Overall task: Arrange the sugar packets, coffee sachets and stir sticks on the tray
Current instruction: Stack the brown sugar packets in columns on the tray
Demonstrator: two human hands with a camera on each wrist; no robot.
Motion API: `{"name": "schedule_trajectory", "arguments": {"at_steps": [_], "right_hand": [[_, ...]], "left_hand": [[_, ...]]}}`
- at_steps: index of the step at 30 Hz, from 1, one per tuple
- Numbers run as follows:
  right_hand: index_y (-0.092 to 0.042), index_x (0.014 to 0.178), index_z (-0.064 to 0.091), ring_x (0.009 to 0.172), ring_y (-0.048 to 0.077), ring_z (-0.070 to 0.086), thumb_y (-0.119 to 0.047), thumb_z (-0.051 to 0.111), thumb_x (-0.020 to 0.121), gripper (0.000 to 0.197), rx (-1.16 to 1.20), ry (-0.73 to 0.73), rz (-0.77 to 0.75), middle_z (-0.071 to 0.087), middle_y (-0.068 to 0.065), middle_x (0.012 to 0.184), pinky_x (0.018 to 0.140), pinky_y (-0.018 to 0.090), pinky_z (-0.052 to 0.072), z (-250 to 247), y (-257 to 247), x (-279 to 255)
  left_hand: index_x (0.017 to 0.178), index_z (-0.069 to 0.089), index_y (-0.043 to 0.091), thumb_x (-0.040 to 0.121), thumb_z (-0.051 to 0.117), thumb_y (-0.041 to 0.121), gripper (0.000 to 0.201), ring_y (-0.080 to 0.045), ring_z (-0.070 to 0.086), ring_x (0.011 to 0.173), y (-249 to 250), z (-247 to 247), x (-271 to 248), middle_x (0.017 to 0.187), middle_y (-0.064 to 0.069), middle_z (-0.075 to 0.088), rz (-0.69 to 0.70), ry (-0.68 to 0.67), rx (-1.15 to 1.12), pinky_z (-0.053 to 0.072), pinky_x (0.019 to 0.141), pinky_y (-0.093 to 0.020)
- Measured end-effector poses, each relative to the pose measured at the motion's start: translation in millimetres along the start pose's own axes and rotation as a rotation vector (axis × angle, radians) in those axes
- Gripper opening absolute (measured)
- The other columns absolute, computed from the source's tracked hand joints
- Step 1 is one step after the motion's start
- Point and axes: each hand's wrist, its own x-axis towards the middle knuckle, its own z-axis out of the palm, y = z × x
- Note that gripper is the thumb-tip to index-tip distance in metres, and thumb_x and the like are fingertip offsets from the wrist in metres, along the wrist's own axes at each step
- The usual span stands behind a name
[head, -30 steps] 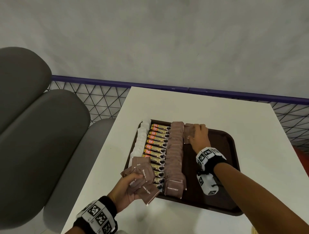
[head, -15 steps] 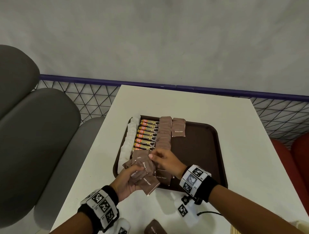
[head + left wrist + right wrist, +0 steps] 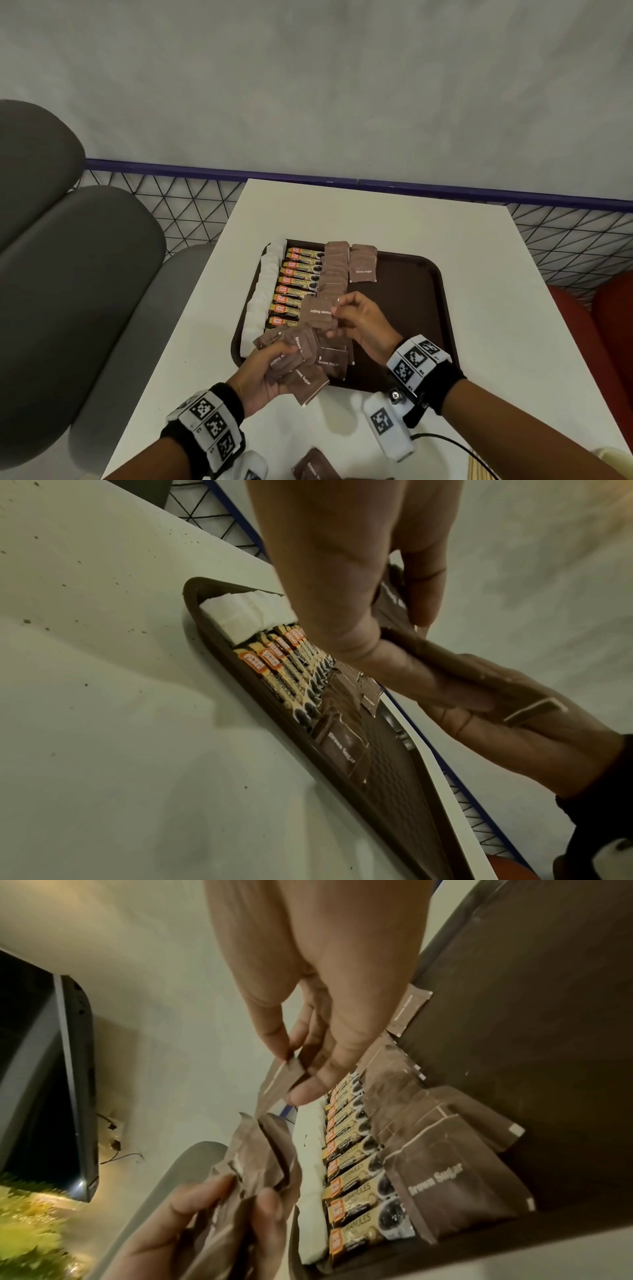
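I work at a smooth white table (image 3: pixel 394 219) set against a pale grey wall, with a purple rail and black wire mesh (image 3: pixel 178 202) behind it. Padded grey seats (image 3: pixel 68 274) curve along my left, red seats (image 3: pixel 603 325) on my right. The dark brown tray (image 3: pixel 414 308) is a rounded rectangle with a textured floor. Along its left edge runs a column of white packets (image 3: pixel 265 291), then glossy gold coffee sachets (image 3: pixel 301 274) side by side, then overlapping matte brown sugar packets (image 3: pixel 334 270), and a short second stack (image 3: pixel 363 263) begun at the far end. My left hand (image 3: pixel 263 373) grips a crumpled fan of brown sugar packets (image 3: pixel 301 359) over the tray's near left corner, hiding the rows' near ends. My right hand (image 3: pixel 364 323) pinches one brown sugar packet (image 3: pixel 318 310) by its edge, between thumb and fingertips (image 3: pixel 308 1088), above the sachets. More brown packets (image 3: pixel 313 466) lie on the table by my left wrist, and pale wooden sticks (image 3: pixel 479 467) show at the bottom edge
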Motion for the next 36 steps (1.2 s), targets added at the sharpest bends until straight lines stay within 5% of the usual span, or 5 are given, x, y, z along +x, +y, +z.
{"name": "schedule_trajectory", "arguments": {"at_steps": [9, 14, 19, 26, 36], "right_hand": [[-0.011, 0.097, 0.048, 0.092, 0.029, 0.057, 0.01, 0.049, 0.085, 0.024, 0.009, 0.268, -0.031, 0.054, 0.011, 0.1, 0.077, 0.044, 0.052, -43.8, -28.0, 22.1], [-0.011, 0.096, 0.042, 0.074, 0.02, 0.058, 0.017, 0.054, 0.078, 0.036, -0.278, 0.404, -0.058, 0.052, 0.007, 0.094, 0.049, 0.023, 0.054, -75.1, -42.1, 51.4], [-0.018, 0.089, 0.047, 0.08, 0.021, 0.056, 0.01, 0.055, 0.078, 0.032, -0.959, 0.322, -0.093, 0.057, 0.004, 0.085, 0.061, 0.021, 0.044, -86.4, -43.5, 80.3], [-0.026, 0.066, 0.053, 0.086, 0.027, 0.064, 0.009, 0.047, 0.078, 0.037, -1.155, 0.306, -0.069, 0.066, 0.008, 0.086, 0.078, 0.038, 0.054, -83.0, -30.7, 113.7], [-0.009, 0.088, 0.059, 0.097, 0.035, 0.056, 0.007, 0.046, 0.08, 0.022, -1.266, 0.397, -0.134, 0.056, 0.015, 0.105, 0.087, 0.037, 0.046, -79.2, -16.0, 133.3]], "left_hand": [[0.103, 0.066, 0.007, 0.086, 0.051, 0.005, 0.023, -0.03, 0.071, 0.081, 4.2, -9.3, 0.2, 0.098, -0.021, 0.071, 0.01, 0.03, 0.008, 0.058, 0.067, -0.041], [0.102, 0.066, 0.009, 0.087, 0.05, 0.004, 0.022, -0.032, 0.071, 0.081, 6.6, -16.2, 1.6, 0.1, -0.023, 0.07, 0.015, 0.05, 0.003, 0.058, 0.067, -0.043], [0.103, 0.065, 0.01, 0.087, 0.051, 0.004, 0.022, -0.031, 0.071, 0.078, 8.2, -21.2, 4.4, 0.097, -0.021, 0.071, 0.009, 0.066, -0.016, 0.058, 0.064, -0.042], [0.104, 0.065, 0.009, 0.086, 0.052, 0.004, 0.023, -0.031, 0.071, 0.08, 10.6, -30.3, 9.5, 0.099, -0.022, 0.071, -0.014, 0.085, -0.031, 0.057, 0.065, -0.043], [0.1, 0.063, 0.013, 0.09, 0.045, 0.004, 0.023, -0.031, 0.072, 0.074, 15.6, -38.3, 13.4, 0.088, -0.018, 0.073, -0.011, 0.07, -0.05, 0.057, 0.063, -0.043]]}}
